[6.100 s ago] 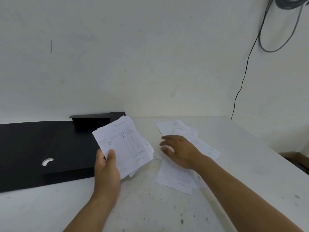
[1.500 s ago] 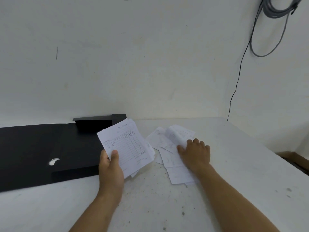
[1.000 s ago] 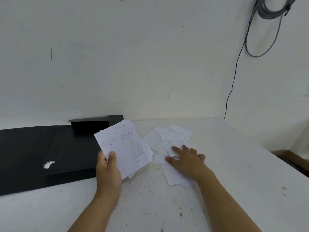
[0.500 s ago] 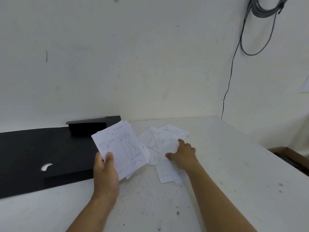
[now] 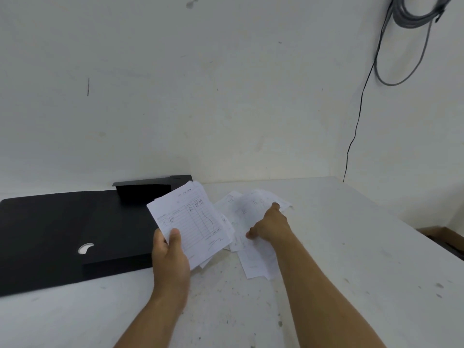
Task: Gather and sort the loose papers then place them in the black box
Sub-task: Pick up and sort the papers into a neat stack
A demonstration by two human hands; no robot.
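White table (image 5: pixel 351 247) against a white wall, papers and a black box on it.

Your left hand (image 5: pixel 170 257) grips a stack of papers (image 5: pixel 190 222), thumb on the top ruled sheet, and holds it tilted above the right edge of the black box (image 5: pixel 75 234). The box lies open and flat at the left of the table. Your right hand (image 5: pixel 270 227) lies on the loose papers (image 5: pixel 251 262) just beside the stack; I cannot tell if its fingers pinch a sheet. A cable (image 5: pixel 356 126) hangs on the wall.
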